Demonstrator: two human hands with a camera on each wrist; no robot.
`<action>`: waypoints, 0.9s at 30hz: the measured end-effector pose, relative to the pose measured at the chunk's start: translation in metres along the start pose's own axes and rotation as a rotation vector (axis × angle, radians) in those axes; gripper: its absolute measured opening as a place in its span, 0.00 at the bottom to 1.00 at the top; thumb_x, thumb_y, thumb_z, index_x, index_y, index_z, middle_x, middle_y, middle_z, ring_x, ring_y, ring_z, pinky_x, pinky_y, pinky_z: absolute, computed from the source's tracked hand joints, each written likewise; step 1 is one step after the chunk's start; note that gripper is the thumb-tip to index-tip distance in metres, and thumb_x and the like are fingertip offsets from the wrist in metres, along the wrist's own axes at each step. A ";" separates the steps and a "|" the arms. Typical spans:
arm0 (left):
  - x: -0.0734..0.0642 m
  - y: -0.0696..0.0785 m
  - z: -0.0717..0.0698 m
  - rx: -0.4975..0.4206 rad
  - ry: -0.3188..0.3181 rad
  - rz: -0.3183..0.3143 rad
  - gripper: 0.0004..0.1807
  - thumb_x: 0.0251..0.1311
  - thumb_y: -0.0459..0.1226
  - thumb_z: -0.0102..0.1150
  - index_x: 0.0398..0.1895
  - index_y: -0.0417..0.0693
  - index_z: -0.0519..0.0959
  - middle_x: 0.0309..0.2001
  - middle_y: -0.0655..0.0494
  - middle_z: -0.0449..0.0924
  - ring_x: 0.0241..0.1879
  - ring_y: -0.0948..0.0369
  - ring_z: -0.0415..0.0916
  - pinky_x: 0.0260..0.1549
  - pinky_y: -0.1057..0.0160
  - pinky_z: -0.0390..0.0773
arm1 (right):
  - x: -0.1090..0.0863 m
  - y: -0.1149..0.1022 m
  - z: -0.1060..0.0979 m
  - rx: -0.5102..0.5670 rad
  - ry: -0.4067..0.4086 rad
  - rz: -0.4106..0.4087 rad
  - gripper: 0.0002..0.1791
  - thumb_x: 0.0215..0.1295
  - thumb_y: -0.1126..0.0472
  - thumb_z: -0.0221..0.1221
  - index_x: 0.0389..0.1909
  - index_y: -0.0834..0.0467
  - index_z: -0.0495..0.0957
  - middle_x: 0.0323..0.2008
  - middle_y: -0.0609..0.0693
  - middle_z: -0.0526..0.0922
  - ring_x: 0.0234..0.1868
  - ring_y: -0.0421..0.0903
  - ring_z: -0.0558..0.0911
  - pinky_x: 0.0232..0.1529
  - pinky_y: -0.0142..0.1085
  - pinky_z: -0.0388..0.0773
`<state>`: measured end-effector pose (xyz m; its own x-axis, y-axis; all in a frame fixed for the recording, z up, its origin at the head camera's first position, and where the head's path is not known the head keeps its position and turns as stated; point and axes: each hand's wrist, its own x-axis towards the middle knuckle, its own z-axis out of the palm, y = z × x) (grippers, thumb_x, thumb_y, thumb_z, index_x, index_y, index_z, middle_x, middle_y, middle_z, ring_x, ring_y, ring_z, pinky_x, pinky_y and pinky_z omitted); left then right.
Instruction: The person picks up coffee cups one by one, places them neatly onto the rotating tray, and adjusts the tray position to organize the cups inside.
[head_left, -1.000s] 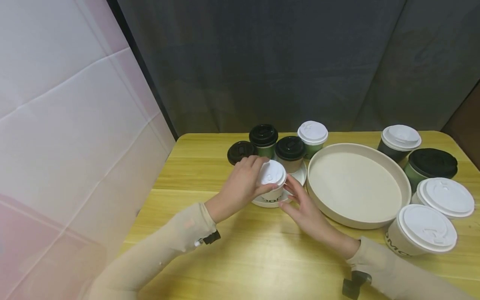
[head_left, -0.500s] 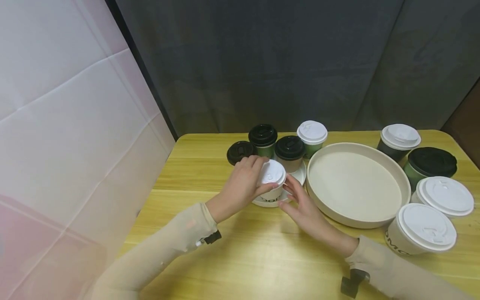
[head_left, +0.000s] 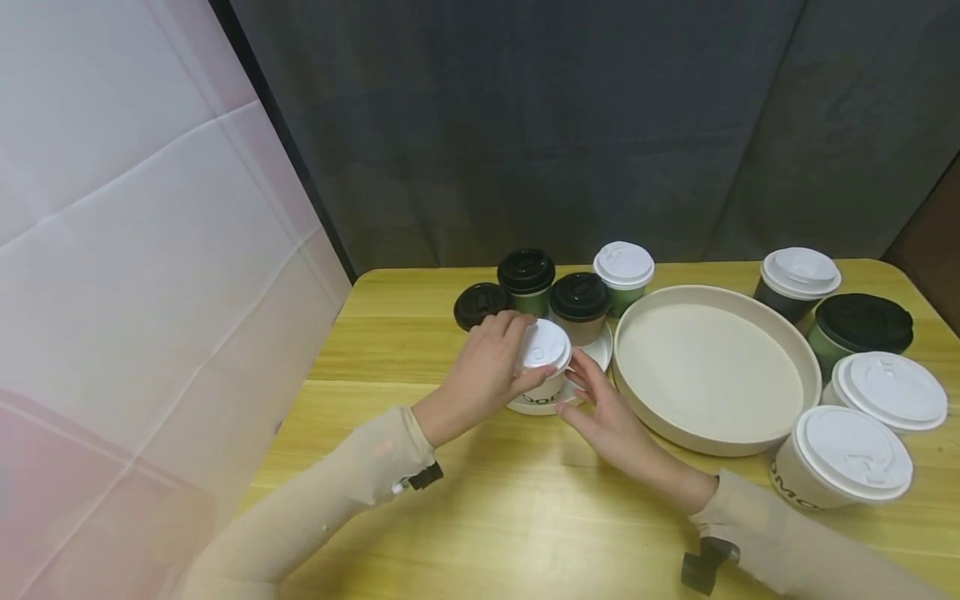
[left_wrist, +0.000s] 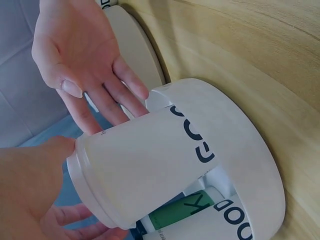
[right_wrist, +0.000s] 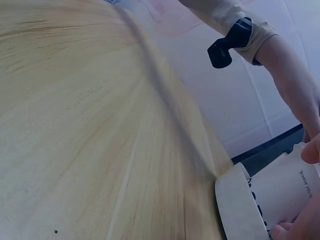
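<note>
A white paper cup with a white lid stands on a small round cream tray with a raised rim. My left hand grips the cup at its lid, thumb on the near side and fingers round the far side. From the right, my right hand has its loosely straight fingertips at the cup's wall; the left wrist view shows its palm facing the cup. Behind, a black-lidded cup shares the small tray. Dark lettering runs round the held cup near its base.
A large round cream tray lies right of the hands. Black-lidded cups and a white-lidded green cup stand at the back. Several lidded cups, including a wide white one, line the right side of the wooden table.
Almost nothing moves; both hands keep their places at the white cup, and the view shifts very slightly.
</note>
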<state>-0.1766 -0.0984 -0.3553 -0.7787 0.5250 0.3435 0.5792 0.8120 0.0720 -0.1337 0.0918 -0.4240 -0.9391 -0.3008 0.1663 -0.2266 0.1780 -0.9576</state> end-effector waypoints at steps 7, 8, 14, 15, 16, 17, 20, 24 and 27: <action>0.000 0.001 0.001 0.044 0.008 -0.001 0.37 0.59 0.59 0.63 0.60 0.41 0.73 0.56 0.46 0.77 0.52 0.51 0.71 0.44 0.56 0.76 | 0.000 0.000 -0.002 -0.009 0.002 -0.003 0.42 0.67 0.69 0.56 0.78 0.57 0.47 0.77 0.61 0.56 0.75 0.62 0.61 0.74 0.58 0.60; 0.000 0.001 0.001 0.046 0.011 0.000 0.37 0.58 0.59 0.63 0.60 0.41 0.73 0.56 0.46 0.77 0.52 0.51 0.71 0.43 0.56 0.76 | 0.000 0.000 -0.002 -0.009 0.003 0.001 0.42 0.67 0.69 0.56 0.77 0.57 0.47 0.77 0.60 0.56 0.75 0.62 0.61 0.74 0.58 0.60; 0.000 0.002 -0.001 0.049 0.027 0.001 0.37 0.58 0.61 0.61 0.59 0.43 0.73 0.56 0.48 0.76 0.52 0.52 0.71 0.42 0.56 0.75 | -0.003 -0.008 -0.008 -0.050 0.047 -0.004 0.41 0.66 0.69 0.57 0.77 0.62 0.48 0.76 0.63 0.56 0.75 0.64 0.62 0.74 0.58 0.60; 0.000 0.002 -0.001 0.045 0.033 0.001 0.36 0.58 0.61 0.61 0.59 0.43 0.73 0.56 0.48 0.76 0.52 0.52 0.71 0.42 0.56 0.75 | -0.003 -0.010 -0.010 -0.069 0.058 -0.006 0.41 0.66 0.68 0.57 0.76 0.62 0.49 0.76 0.64 0.57 0.74 0.63 0.62 0.73 0.58 0.60; 0.000 0.003 -0.002 0.038 0.039 0.003 0.36 0.58 0.61 0.61 0.59 0.44 0.73 0.56 0.48 0.75 0.52 0.52 0.71 0.42 0.56 0.75 | -0.004 -0.012 -0.011 -0.089 0.066 -0.006 0.41 0.66 0.68 0.57 0.77 0.61 0.49 0.75 0.63 0.58 0.74 0.62 0.63 0.73 0.57 0.62; 0.000 0.004 -0.003 0.031 0.049 0.007 0.36 0.58 0.61 0.61 0.59 0.44 0.73 0.56 0.49 0.75 0.52 0.52 0.71 0.42 0.56 0.75 | -0.005 -0.015 -0.013 -0.111 0.074 -0.008 0.41 0.65 0.67 0.58 0.76 0.60 0.50 0.75 0.63 0.59 0.74 0.62 0.64 0.73 0.56 0.63; 0.000 0.007 -0.007 -0.004 0.072 0.020 0.33 0.59 0.59 0.61 0.59 0.46 0.74 0.57 0.51 0.75 0.54 0.53 0.70 0.45 0.56 0.74 | -0.008 -0.023 -0.020 -0.178 0.086 -0.015 0.40 0.66 0.66 0.58 0.77 0.55 0.52 0.74 0.61 0.61 0.74 0.61 0.65 0.72 0.55 0.65; -0.001 0.015 -0.014 -0.073 0.089 0.054 0.29 0.61 0.55 0.62 0.59 0.49 0.74 0.58 0.54 0.75 0.57 0.55 0.69 0.50 0.55 0.74 | -0.014 -0.034 -0.028 -0.235 0.086 -0.040 0.40 0.67 0.66 0.58 0.77 0.53 0.51 0.74 0.59 0.62 0.74 0.58 0.64 0.71 0.55 0.66; -0.003 0.022 -0.019 -0.113 0.093 0.097 0.28 0.62 0.53 0.61 0.60 0.50 0.73 0.59 0.54 0.74 0.58 0.55 0.69 0.54 0.54 0.74 | -0.020 -0.041 -0.034 -0.286 0.080 -0.055 0.40 0.68 0.64 0.58 0.77 0.52 0.51 0.76 0.56 0.60 0.75 0.56 0.63 0.71 0.54 0.66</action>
<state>-0.1569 -0.0875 -0.3371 -0.6951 0.5698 0.4384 0.6783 0.7219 0.1371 -0.1148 0.1224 -0.3800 -0.9382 -0.2446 0.2449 -0.3306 0.4239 -0.8432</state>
